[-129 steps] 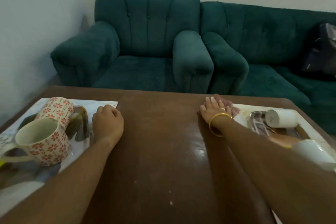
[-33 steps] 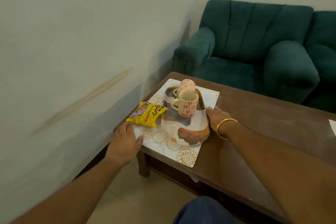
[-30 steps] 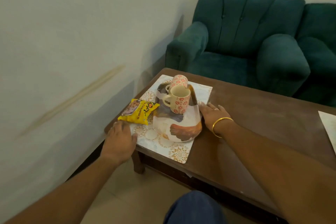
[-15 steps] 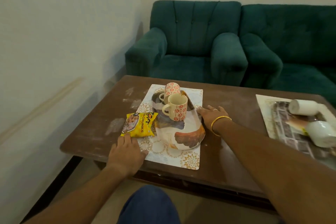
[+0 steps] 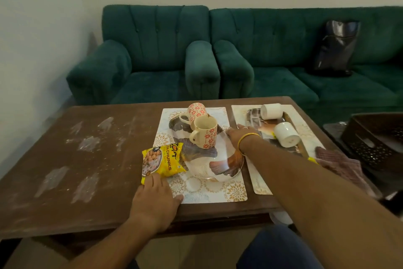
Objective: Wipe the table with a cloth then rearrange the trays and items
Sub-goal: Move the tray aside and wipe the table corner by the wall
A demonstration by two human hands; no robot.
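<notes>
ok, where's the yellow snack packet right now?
Head view, centre-left: yellow snack packet lies on the left mat's left edge, against the leaf-print tray, at the left hand's fingertips.

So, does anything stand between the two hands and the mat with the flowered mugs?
Nothing visible does. The left hand presses on the near left corner of the mat, with its fingertips at the yellow snack packet. The right hand lies at the mat's right edge, beside the tray.
</notes>
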